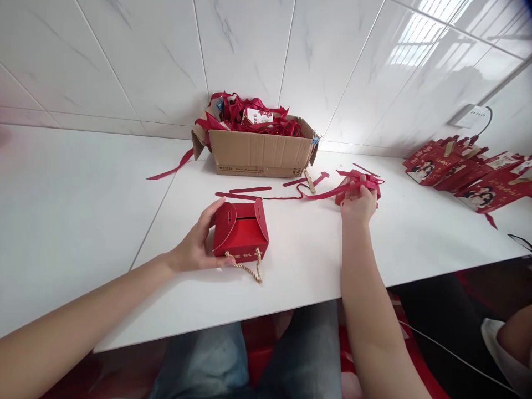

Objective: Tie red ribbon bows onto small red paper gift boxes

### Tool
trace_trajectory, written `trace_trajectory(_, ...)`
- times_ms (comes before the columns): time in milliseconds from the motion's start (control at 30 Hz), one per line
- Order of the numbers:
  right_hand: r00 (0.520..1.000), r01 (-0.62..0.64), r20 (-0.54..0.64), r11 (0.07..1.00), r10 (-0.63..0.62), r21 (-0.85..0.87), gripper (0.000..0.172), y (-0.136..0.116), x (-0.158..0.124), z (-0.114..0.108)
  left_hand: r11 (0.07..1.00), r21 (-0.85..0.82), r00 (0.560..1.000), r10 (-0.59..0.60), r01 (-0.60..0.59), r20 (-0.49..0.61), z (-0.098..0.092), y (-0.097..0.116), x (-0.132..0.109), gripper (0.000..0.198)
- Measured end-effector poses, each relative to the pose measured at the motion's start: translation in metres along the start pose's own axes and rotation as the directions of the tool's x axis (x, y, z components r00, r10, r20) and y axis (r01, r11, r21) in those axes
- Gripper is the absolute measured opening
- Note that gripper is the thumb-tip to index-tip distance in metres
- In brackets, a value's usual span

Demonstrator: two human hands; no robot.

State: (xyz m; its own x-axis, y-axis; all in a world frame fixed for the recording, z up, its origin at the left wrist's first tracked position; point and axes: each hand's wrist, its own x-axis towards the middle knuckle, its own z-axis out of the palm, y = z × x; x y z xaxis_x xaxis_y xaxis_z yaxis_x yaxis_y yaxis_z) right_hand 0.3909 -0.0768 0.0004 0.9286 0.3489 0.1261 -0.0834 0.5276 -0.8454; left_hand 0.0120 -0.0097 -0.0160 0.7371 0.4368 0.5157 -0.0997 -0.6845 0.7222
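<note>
A small red box (pixel 248 231) with a twisted gold cord handle sits on the white table. My left hand (pixel 203 244) grips its left side, thumb and fingers at opposite edges. Farther right, my right hand (pixel 361 202) lies over a red item with a ribbon bow (pixel 369 182); its fingers wrap onto the ribbon, and much of the item is hidden beneath. A long red ribbon (pixel 326 195) trails left from there. Several flat red strips (pixel 250 189) lie behind the box.
Against the tiled wall stands a cardboard box (pixel 261 152) full of red ribbons. Several red gift bags (pixel 477 177) are at the right, near a wall socket (pixel 471 117). A person's arm (pixel 517 338) shows at the lower right. The table's front edge is close.
</note>
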Motion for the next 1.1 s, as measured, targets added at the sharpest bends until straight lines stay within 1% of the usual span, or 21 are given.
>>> trace_trajectory(100,0.998,-0.066,0.004,0.985,0.068,-0.156,0.033,0.002,-0.003,0.004,0.999,0.035,1.0,0.0,0.0,-0.018,0.0,0.002,0.001,0.104)
trace_trajectory(200,0.964,-0.155,0.166,0.949,0.206,-0.275,0.03,-0.003,-0.017,0.014,0.996,0.089,1.0,0.006,-0.004,-0.016,-0.001,0.005,0.002,0.099)
trace_trajectory(233,0.928,-0.183,0.264,0.939,0.263,-0.292,0.032,-0.006,-0.024,0.017,0.995,0.101,1.0,0.01,-0.009,-0.013,-0.002,0.005,0.002,0.098)
trace_trajectory(300,0.772,-0.225,0.534,0.933,0.346,-0.28,0.038,-0.014,-0.035,0.021,0.994,0.109,1.0,0.017,-0.016,-0.009,-0.002,0.005,0.003,0.097)
trace_trajectory(367,0.646,-0.219,0.675,0.934,0.356,-0.283,0.037,-0.02,-0.042,0.024,0.993,0.113,1.0,0.022,-0.021,-0.007,-0.002,0.005,0.002,0.097)
trace_trajectory(400,0.64,-0.172,0.676,0.925,0.366,-0.339,0.033,-0.02,-0.044,0.024,0.993,0.113,1.0,0.022,-0.021,-0.007,-0.002,0.005,0.002,0.098)
trace_trajectory(467,0.728,-0.017,0.572,0.843,0.38,-0.538,0.023,-0.016,-0.044,0.024,0.994,0.106,1.0,0.019,-0.018,-0.006,-0.002,0.005,0.002,0.098)
trace_trajectory(567,0.891,0.143,0.383,0.652,0.242,-0.745,0.022,-0.004,-0.041,0.022,0.995,0.098,1.0,0.007,-0.007,-0.002,-0.002,0.004,0.002,0.098)
trace_trajectory(633,0.921,0.228,0.369,0.599,0.122,-0.767,0.031,-0.002,-0.041,0.02,0.995,0.095,1.0,0.0,0.0,0.0,-0.002,0.005,0.002,0.097)
trace_trajectory(667,0.9,0.31,0.427,0.565,0.085,-0.765,0.036,-0.003,-0.042,0.019,0.996,0.093,1.0,-0.002,0.002,-0.001,-0.002,0.005,0.003,0.097)
trace_trajectory(700,0.843,0.41,0.529,0.526,0.093,-0.745,0.041,-0.007,-0.043,0.018,0.996,0.088,1.0,-0.003,0.003,-0.001,-0.002,0.005,0.003,0.096)
trace_trajectory(733,0.745,0.517,0.65,0.487,0.149,-0.704,0.047,-0.011,-0.045,0.016,0.997,0.082,1.0,0.0,0.0,-0.003,-0.002,0.005,0.003,0.096)
trace_trajectory(767,0.605,0.605,0.752,0.463,0.264,-0.648,0.052,-0.016,-0.047,0.014,0.997,0.077,1.0,0.004,-0.003,-0.005,-0.001,0.005,0.003,0.095)
trace_trajectory(800,0.457,0.659,0.794,0.446,0.402,-0.605,0.055,-0.02,-0.049,0.013,0.997,0.073,1.0,0.011,-0.01,-0.009,-0.001,0.005,0.003,0.096)
trace_trajectory(833,0.348,0.685,0.78,0.427,0.52,-0.59,0.054,-0.023,-0.05,0.012,0.997,0.07,1.0,0.021,-0.02,-0.012,-0.001,0.005,0.003,0.097)
trace_trajectory(867,0.284,0.701,0.746,0.4,0.602,-0.59,0.047,-0.025,-0.052,0.012,0.998,0.065,0.999,0.029,-0.028,-0.014,-0.001,0.006,0.004,0.098)
trace_trajectory(900,0.266,0.716,0.716,0.365,0.646,-0.595,0.037,-0.026,-0.054,0.012,0.998,0.053,0.999,0.033,-0.032,-0.014,-0.002,0.006,0.004,0.098)
trace_trajectory(967,0.287,0.736,0.713,0.329,0.64,-0.592,0.012,-0.024,-0.057,0.016,1.0,-0.009,1.0,0.027,-0.027,0.008,-0.002,0.006,0.004,0.096)
trace_trajectory(1000,0.305,0.732,0.737,0.346,0.603,-0.587,0.006,-0.023,-0.06,0.018,0.998,-0.064,0.999,0.019,-0.017,0.034,-0.003,0.006,0.003,0.093)
trace_trajectory(1033,0.331,0.712,0.764,0.385,0.553,-0.587,0.007,-0.022,-0.062,0.021,0.992,-0.124,0.998,0.009,0.0,0.067,-0.003,0.006,0.003,0.091)
trace_trajectory(1100,0.383,0.607,0.806,0.535,0.451,-0.588,0.015,-0.024,-0.069,0.025,0.977,-0.211,0.991,0.003,0.026,0.132,-0.004,0.005,0.002,0.091)
